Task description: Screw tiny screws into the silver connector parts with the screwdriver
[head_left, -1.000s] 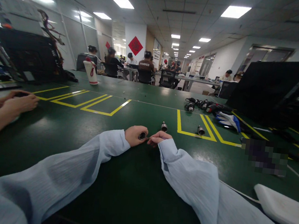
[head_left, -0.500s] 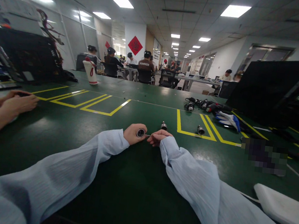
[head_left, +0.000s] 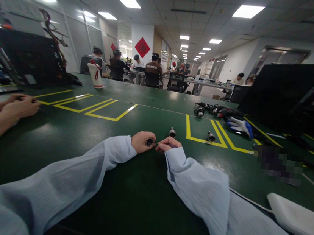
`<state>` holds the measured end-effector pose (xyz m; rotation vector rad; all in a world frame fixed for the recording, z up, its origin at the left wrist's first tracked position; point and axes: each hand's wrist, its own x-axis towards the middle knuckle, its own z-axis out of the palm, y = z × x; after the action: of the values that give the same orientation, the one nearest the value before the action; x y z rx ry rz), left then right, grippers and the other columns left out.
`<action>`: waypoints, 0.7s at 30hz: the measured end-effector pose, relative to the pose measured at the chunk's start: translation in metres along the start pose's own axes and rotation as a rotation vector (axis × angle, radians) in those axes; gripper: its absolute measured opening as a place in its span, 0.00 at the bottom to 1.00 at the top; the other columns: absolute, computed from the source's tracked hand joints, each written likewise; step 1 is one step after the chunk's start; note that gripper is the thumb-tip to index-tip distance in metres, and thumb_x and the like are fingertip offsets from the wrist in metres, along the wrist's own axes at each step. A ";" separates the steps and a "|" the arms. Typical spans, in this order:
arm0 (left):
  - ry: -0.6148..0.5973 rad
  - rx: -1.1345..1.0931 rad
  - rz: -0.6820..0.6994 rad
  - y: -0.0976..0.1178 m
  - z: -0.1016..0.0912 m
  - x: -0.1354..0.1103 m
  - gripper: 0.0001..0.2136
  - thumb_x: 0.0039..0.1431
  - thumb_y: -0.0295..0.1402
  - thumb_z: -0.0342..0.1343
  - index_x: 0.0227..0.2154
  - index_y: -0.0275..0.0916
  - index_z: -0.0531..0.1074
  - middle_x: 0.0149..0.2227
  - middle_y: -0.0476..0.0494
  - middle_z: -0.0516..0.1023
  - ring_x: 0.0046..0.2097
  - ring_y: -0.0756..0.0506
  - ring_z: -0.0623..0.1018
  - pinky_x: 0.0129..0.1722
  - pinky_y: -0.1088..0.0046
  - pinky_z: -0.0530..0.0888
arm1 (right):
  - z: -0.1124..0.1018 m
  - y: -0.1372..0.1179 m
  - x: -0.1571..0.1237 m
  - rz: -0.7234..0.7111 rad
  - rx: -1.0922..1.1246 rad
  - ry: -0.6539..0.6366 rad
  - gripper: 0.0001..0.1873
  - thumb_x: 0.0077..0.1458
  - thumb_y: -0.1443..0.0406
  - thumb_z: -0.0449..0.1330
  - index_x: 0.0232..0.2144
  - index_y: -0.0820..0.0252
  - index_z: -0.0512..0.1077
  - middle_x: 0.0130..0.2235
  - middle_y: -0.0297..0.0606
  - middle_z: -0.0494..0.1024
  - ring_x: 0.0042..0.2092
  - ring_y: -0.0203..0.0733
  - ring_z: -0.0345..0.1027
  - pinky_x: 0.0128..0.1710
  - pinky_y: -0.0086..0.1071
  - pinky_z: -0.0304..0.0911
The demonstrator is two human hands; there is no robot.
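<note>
My left hand (head_left: 141, 141) is closed around a round metal part (head_left: 149, 142), whose ringed, dark hollow end faces me. Just to its right, my right hand (head_left: 167, 144) pinches a thin screwdriver-like tool (head_left: 157, 144); its slim shaft points left at the metal part. Most of this tool is hidden by the fingers, with a dark purplish bit showing at the palm. Beyond my right hand, a small metal fitting (head_left: 172, 132) with a narrow top stands on the green table (head_left: 136, 191). A similar metal fitting (head_left: 211, 137) sits farther right, inside a yellow-taped outline.
Another person's hands (head_left: 22, 108) work at the left. A paper cup (head_left: 95, 75) stands at the back left. Cabled metal parts (head_left: 200, 111) and a blue-and-white glove (head_left: 240, 127) lie back right. A white power strip (head_left: 296, 216) with its cord rests near my right sleeve.
The shaft between my hands shows less than before, and my right hand has turned slightly. The metal part in my left hand has shifted a little right and down.
</note>
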<state>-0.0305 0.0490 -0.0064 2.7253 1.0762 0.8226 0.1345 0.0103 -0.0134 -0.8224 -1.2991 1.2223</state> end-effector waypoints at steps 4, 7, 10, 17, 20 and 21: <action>0.003 -0.047 0.014 0.000 -0.001 0.000 0.04 0.45 0.31 0.52 0.21 0.36 0.64 0.22 0.50 0.67 0.25 0.52 0.68 0.25 0.79 0.64 | -0.005 0.003 0.005 0.163 0.135 -0.111 0.04 0.35 0.67 0.60 0.17 0.62 0.69 0.18 0.33 0.75 0.20 0.32 0.66 0.21 0.27 0.61; 0.078 -0.109 -0.005 0.000 -0.001 -0.001 0.05 0.45 0.31 0.52 0.20 0.36 0.63 0.21 0.51 0.65 0.24 0.53 0.66 0.24 0.79 0.64 | -0.006 0.004 0.009 0.214 0.212 -0.144 0.06 0.34 0.66 0.62 0.18 0.63 0.68 0.19 0.34 0.76 0.21 0.32 0.68 0.20 0.25 0.61; 0.129 -0.151 -0.029 0.002 -0.002 -0.001 0.07 0.45 0.32 0.53 0.19 0.35 0.62 0.19 0.53 0.63 0.22 0.54 0.64 0.22 0.80 0.62 | -0.006 0.005 0.010 0.211 0.246 -0.169 0.08 0.34 0.65 0.63 0.20 0.63 0.69 0.21 0.34 0.77 0.22 0.32 0.69 0.20 0.24 0.62; 0.177 -0.158 -0.082 0.004 -0.003 -0.001 0.08 0.45 0.33 0.53 0.19 0.35 0.63 0.19 0.52 0.63 0.22 0.54 0.63 0.21 0.80 0.62 | -0.009 0.010 0.014 0.215 0.320 -0.182 0.11 0.33 0.64 0.65 0.21 0.63 0.68 0.22 0.35 0.78 0.23 0.33 0.69 0.21 0.25 0.63; 0.177 -0.143 -0.084 0.004 -0.003 -0.001 0.07 0.45 0.32 0.53 0.20 0.34 0.64 0.19 0.52 0.64 0.22 0.54 0.64 0.21 0.80 0.62 | -0.009 0.011 0.014 0.201 0.330 -0.162 0.11 0.33 0.64 0.65 0.21 0.62 0.68 0.22 0.34 0.77 0.22 0.32 0.68 0.20 0.25 0.62; 0.179 -0.137 -0.080 0.005 -0.003 -0.001 0.07 0.45 0.32 0.53 0.19 0.34 0.64 0.19 0.52 0.64 0.22 0.54 0.64 0.21 0.80 0.62 | -0.008 0.010 0.013 0.188 0.314 -0.151 0.11 0.34 0.64 0.65 0.21 0.62 0.68 0.22 0.34 0.77 0.22 0.32 0.68 0.20 0.25 0.62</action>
<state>-0.0300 0.0445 -0.0034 2.5181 1.1073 1.1009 0.1383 0.0261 -0.0211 -0.6440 -1.1264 1.6174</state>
